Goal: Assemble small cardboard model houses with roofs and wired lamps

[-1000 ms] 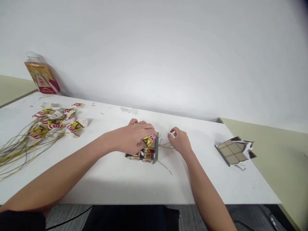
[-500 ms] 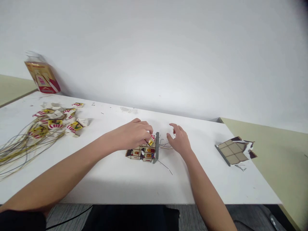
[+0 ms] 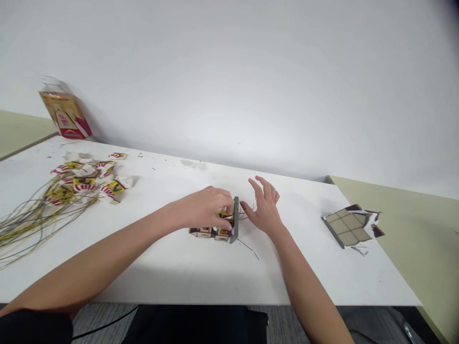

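Observation:
A small model house with a beige, window-printed front lies on its back on the white table, its grey base facing right. My left hand is over the house, thumb and fingers pinched on a small striped awning piece, mostly hidden by the fingers, against the front close to the base. Thin dark wires come out from the underside of the base. Beside them, my right hand is open, its fingers spread and its thumb near the base.
A pile of striped awning pieces with long wires lies at the left. Farther back stands a printed carton against the wall. A second model house rests near the right edge of the table.
My left hand has moved slightly right and lower, bringing the awning piece closer to the base. My right hand has spread its fingers and shifted left toward the base.

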Demonstrator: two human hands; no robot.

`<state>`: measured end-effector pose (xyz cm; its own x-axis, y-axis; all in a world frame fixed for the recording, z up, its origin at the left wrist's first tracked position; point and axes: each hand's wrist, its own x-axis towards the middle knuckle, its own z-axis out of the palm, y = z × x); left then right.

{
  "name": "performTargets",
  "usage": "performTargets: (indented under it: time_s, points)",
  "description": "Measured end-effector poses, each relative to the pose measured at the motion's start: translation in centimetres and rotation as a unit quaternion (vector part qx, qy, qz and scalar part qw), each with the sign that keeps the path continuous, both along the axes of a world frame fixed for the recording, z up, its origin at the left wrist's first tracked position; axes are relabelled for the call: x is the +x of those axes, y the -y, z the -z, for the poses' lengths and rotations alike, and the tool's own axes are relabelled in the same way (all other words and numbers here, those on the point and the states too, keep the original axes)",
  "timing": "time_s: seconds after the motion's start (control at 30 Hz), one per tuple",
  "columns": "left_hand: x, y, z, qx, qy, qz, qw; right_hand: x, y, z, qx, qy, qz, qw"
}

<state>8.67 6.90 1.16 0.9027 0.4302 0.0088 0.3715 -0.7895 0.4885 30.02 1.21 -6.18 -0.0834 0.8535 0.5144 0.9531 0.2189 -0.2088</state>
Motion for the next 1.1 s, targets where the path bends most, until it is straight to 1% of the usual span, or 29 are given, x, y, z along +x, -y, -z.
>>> performTargets:
  time_s: [0.1, 0.27, 0.37, 0.5, 0.7, 0.8, 0.9, 1.03, 1.1]
  points:
    - [-0.5, -0.1, -0.7, -0.017, -0.018, -0.001, 1.0, -0.2, 0.2, -0.4, 0.014, -0.007, -0.025, 1.0]
    - [-1.6, -0.7, -2.0, -0.01, -0.035, 0.052, 0.998, -0.2, 0.5, -0.6, 0.021, -0.005, -0.066, 0.998]
    - [-1.8, -1.0, -2.0, -0.01, -0.045, 0.059, 0.997, -0.2, 0.6, -0.5, 0.028, 0.0, -0.072, 0.997]
    - [-1.5, -1.1, -1.6, -0.018, -0.056, 0.056, 0.997, -0.4, 0.7, -0.6, 0.031, 0.016, -0.066, 0.997]
    - [-1.3, -1.1, -1.6, -0.01, -0.061, 0.051, 0.997, -0.6, 0.7, -1.0, 0.006, 0.015, -0.066, 0.998]
    - [-1.3, -1.0, -1.8, -0.009, -0.07, 0.043, 0.997, -0.5, 0.6, -1.1, -0.031, 0.011, -0.075, 0.997]
    - [-1.5, -1.1, -2.2, -0.04, -0.06, 0.033, 0.997, -0.4, 0.6, -1.1, -0.087, 0.013, -0.111, 0.99]
    - [-2.0, -1.9, -2.8, -0.108, -0.026, -0.006, 0.994, -0.5, 0.5, -1.0, -0.182, -0.017, -0.179, 0.967]
    - [-2.4, -2.4, -3.0, -0.127, -0.021, -0.02, 0.991, -0.7, 0.4, -0.9, -0.213, -0.027, -0.197, 0.957]
